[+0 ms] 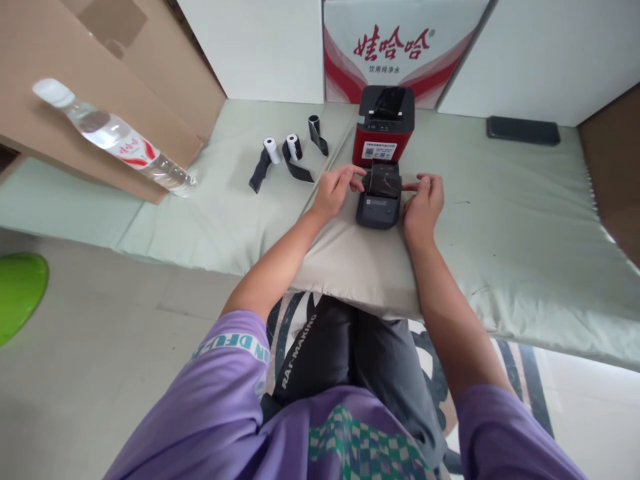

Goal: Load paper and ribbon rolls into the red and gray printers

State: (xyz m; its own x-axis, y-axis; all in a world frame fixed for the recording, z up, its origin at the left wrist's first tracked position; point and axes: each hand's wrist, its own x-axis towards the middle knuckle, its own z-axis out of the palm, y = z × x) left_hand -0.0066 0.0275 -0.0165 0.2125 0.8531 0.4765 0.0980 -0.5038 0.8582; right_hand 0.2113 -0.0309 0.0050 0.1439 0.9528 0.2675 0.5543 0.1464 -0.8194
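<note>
both hands, left hand (334,190) and right hand (424,203), pinch the sides of a small dark grey plastic label printer (379,200) on the pale green mat (525,220), just before a red-and-black printer (384,127).

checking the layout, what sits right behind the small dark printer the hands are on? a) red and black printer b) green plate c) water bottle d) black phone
a, the red and black printer stands directly behind the small dark printer that both hands touch.
</note>
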